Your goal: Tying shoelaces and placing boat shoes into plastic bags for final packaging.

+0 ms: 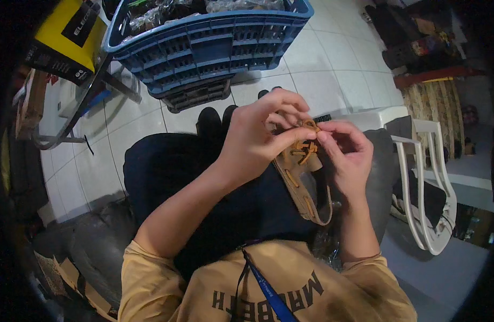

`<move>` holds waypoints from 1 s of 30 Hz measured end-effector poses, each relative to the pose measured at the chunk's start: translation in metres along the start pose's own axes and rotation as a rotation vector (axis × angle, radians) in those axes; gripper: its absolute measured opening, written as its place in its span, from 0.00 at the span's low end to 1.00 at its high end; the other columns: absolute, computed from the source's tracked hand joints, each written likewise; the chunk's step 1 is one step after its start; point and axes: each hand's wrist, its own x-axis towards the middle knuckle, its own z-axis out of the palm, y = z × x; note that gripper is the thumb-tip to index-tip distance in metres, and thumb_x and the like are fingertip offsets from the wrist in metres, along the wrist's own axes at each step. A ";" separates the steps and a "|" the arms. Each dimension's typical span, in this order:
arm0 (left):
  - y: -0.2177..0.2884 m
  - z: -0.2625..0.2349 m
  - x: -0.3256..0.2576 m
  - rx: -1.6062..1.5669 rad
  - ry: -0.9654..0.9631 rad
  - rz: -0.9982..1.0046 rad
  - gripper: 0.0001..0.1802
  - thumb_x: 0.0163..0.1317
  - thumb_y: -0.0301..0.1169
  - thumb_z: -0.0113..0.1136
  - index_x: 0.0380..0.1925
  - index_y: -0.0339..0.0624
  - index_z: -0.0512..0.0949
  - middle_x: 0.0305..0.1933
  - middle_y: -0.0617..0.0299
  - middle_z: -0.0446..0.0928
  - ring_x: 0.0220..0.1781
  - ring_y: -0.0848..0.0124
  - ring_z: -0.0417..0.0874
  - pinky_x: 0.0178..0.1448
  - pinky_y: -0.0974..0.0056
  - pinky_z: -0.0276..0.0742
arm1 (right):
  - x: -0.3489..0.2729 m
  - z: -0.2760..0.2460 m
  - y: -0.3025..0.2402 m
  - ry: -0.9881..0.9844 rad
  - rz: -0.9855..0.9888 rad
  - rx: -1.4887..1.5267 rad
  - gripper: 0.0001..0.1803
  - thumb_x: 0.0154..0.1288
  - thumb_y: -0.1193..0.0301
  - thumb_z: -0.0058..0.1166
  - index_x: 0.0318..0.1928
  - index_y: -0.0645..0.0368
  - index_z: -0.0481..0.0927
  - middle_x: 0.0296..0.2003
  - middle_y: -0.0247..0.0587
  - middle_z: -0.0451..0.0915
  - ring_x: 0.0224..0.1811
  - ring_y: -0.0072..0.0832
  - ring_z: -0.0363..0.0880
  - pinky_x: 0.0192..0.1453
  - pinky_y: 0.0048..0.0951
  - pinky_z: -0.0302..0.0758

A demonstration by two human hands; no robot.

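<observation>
Head view: I see a tan shoe point(306, 180) over the lap, its lace point(306, 147) pinched by the left hand point(257, 142) and right hand point(349, 158). Blue crate point(204, 45) ahead on the tiled floor point(322, 70); white plastic chair point(424, 182) close at right.

Two bare hands, the left hand point(255, 145) and the right hand point(348, 155), share one tan moccasin shoe point(306, 182). Two stacked plastic crates: one blue crate point(209, 45) on one dark crate point(198, 95). One yellow box point(67, 37). One white plastic chair point(426, 177).
</observation>
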 end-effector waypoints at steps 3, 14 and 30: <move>0.006 -0.003 -0.003 0.455 -0.012 0.057 0.31 0.63 0.21 0.74 0.66 0.37 0.76 0.40 0.61 0.88 0.45 0.79 0.87 0.50 0.72 0.82 | -0.001 0.001 -0.001 0.023 -0.055 0.052 0.08 0.70 0.80 0.66 0.49 0.65 0.87 0.43 0.36 0.85 0.41 0.16 0.81 0.45 0.18 0.77; -0.002 0.009 -0.001 -0.064 -0.065 -0.023 0.31 0.65 0.18 0.69 0.68 0.34 0.73 0.45 0.58 0.87 0.46 0.75 0.88 0.50 0.72 0.83 | 0.000 0.003 -0.007 0.047 0.070 0.256 0.09 0.69 0.80 0.67 0.48 0.66 0.87 0.42 0.37 0.86 0.41 0.18 0.83 0.47 0.17 0.77; 0.010 0.007 0.000 -0.260 -0.078 -0.191 0.27 0.64 0.22 0.72 0.62 0.35 0.75 0.47 0.56 0.88 0.48 0.74 0.88 0.56 0.71 0.80 | 0.003 0.009 -0.010 0.130 -0.508 -0.479 0.12 0.56 0.84 0.71 0.43 0.65 0.90 0.37 0.41 0.88 0.38 0.28 0.87 0.46 0.27 0.81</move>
